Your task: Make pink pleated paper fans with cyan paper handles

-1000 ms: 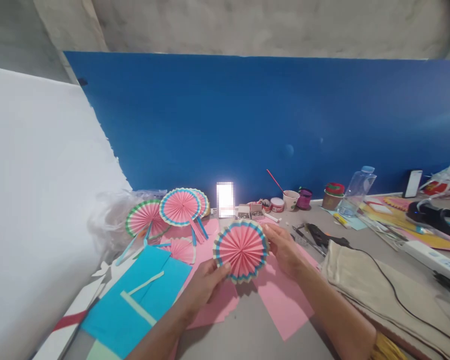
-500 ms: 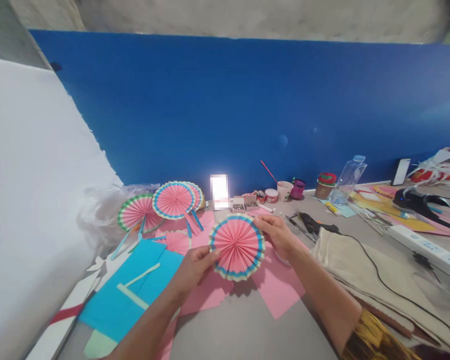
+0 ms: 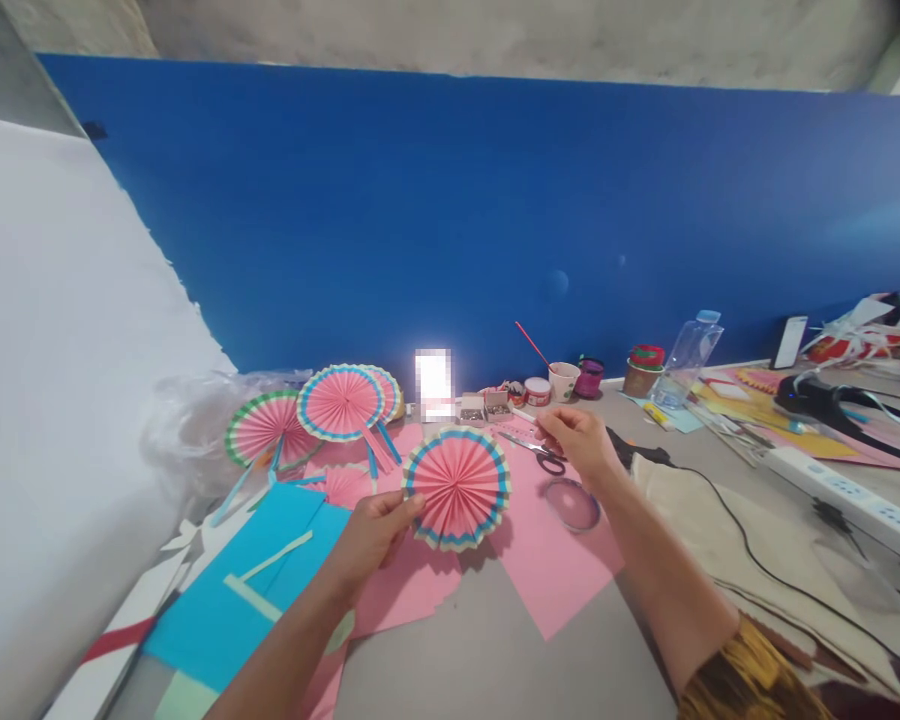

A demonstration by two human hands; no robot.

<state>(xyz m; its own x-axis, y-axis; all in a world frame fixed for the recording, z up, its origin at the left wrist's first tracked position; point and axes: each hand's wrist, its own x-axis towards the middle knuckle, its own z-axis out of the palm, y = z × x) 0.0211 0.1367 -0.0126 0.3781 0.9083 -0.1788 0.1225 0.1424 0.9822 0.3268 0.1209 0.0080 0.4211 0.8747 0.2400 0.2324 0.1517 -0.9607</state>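
Observation:
A round pleated paper fan (image 3: 456, 488), pink with a blue and pale yellow rim, is held up over the table. My left hand (image 3: 381, 535) grips its left edge, thumb in front. My right hand (image 3: 579, 445) is apart from the fan, to its right, with thumb and fingers drawn together; whatever they may hold is hidden. Close to its fingertips lies a white stick (image 3: 523, 414). Beneath and beside this hand are scissors (image 3: 549, 463) with dark handles and a roll of clear tape (image 3: 572, 504), both on pink paper (image 3: 555, 585).
Finished-looking fans (image 3: 345, 402) stand at the back left, behind blue paper sheets (image 3: 232, 590). Small boxes (image 3: 484, 408), a paper cup (image 3: 563, 382) and a plastic bottle (image 3: 686, 360) line the back. A beige cloth (image 3: 750, 550) and a power strip (image 3: 847, 497) lie right.
My right hand has let go of the fan's upper right edge and moved right, uncovering the scissors and tape. My left hand still holds the fan. The view has shifted slightly.

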